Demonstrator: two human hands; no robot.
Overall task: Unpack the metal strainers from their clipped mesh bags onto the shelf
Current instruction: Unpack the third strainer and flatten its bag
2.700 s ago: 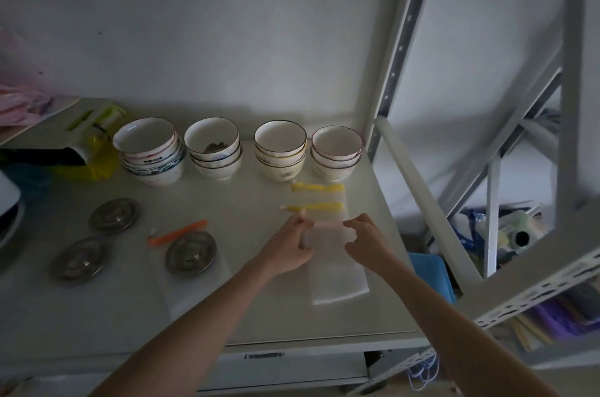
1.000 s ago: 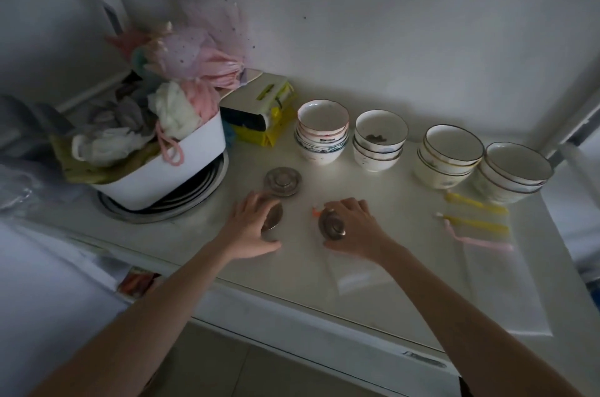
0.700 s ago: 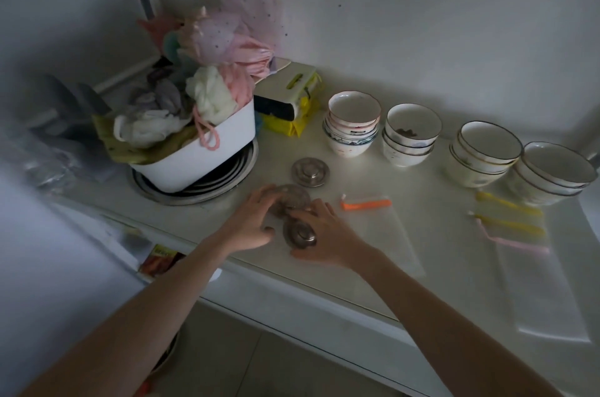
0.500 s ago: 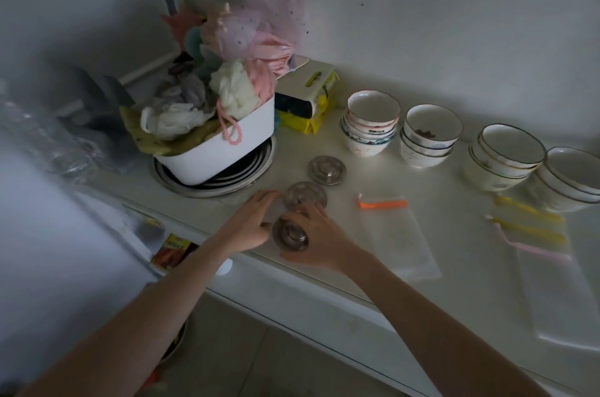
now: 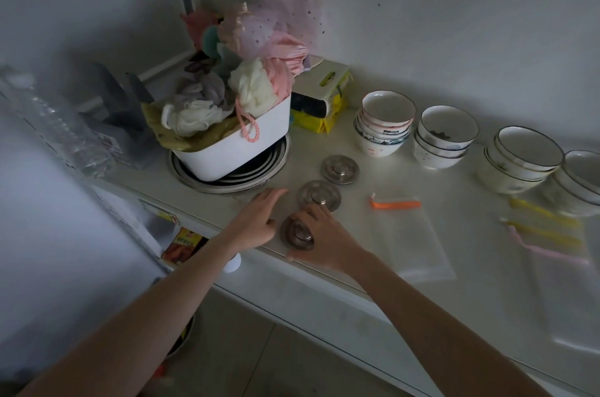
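Note:
Three round metal strainers lie in a diagonal row on the white shelf (image 5: 354, 234). The nearest strainer (image 5: 296, 232) sits close to the front edge, and my right hand (image 5: 328, 239) grips it from the right side. The middle strainer (image 5: 318, 195) and the far strainer (image 5: 339, 168) lie bare behind it. My left hand (image 5: 258, 221) rests flat on the shelf just left of the nearest strainer, fingers spread, holding nothing. An empty mesh bag (image 5: 412, 239) with an orange clip (image 5: 394, 204) lies to the right. More empty bags (image 5: 565, 279) with yellow clips (image 5: 542, 211) and a pink clip (image 5: 545, 249) lie further right.
Several stacks of bowls (image 5: 384, 122) line the back wall. A white tub (image 5: 240, 145) full of bath sponges stands on a round metal rack at the left. A yellow and white box (image 5: 321, 101) sits behind it. A plastic bottle (image 5: 55, 124) lies at far left.
My right hand took the third strainer off its orange-clipped bag and carried it left to the front edge beside the other two. My view swung left from the bags.

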